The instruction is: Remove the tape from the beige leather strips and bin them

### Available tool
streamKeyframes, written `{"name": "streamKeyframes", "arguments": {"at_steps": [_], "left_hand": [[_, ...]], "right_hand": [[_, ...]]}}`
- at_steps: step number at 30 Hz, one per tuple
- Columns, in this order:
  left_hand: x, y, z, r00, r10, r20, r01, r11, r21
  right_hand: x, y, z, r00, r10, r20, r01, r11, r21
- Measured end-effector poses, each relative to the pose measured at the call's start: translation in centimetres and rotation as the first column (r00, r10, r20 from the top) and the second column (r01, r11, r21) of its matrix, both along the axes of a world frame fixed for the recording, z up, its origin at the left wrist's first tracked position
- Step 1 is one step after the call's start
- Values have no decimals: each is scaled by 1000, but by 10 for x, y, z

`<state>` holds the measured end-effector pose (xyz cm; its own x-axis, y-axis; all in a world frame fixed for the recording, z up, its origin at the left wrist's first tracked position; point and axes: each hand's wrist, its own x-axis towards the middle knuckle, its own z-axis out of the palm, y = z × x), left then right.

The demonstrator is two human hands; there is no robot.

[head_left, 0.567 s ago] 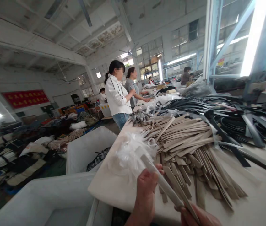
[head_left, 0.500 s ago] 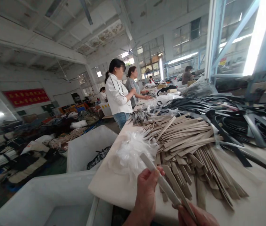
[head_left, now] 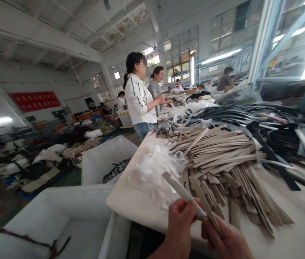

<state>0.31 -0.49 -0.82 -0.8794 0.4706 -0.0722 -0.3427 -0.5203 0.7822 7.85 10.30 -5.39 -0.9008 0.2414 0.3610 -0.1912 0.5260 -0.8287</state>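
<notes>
My left hand (head_left: 180, 223) pinches a flat beige strip (head_left: 176, 185) near its middle, and the strip's free end points up and to the left. Close beside it, my right hand (head_left: 224, 233) grips a second beige strip (head_left: 201, 196) at its lower end, where the two strips meet. Just beyond both hands lies a large heap of beige strips (head_left: 222, 151) on the pale table (head_left: 130, 201). A crumpled pile of clear plastic film (head_left: 157, 163) rests left of the heap.
White bins (head_left: 60, 208) stand left of the table, one holding dark pieces. Black strips (head_left: 284, 133) cover the table's right side. A person in a white top (head_left: 138, 97) and another in grey (head_left: 155, 88) stand farther along the table. Bundles lie on the floor at left.
My left hand has slid down along the strip, closer to my right hand. The view has shifted, and more of the near bin shows, with a dark cord in it.
</notes>
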Motion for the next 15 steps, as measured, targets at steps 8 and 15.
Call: {"name": "streamKeyframes", "arguments": {"at_steps": [8, 15], "left_hand": [[-28, -14, 18, 984, 169, 53, -173, 983, 66], [3, -13, -7, 995, 90, 44, -92, 995, 28]], "right_hand": [[-3, -9, 5, 1000, 20, 22, -21, 997, 68], [-14, -19, 10, 998, 48, 29, -49, 998, 40]]}}
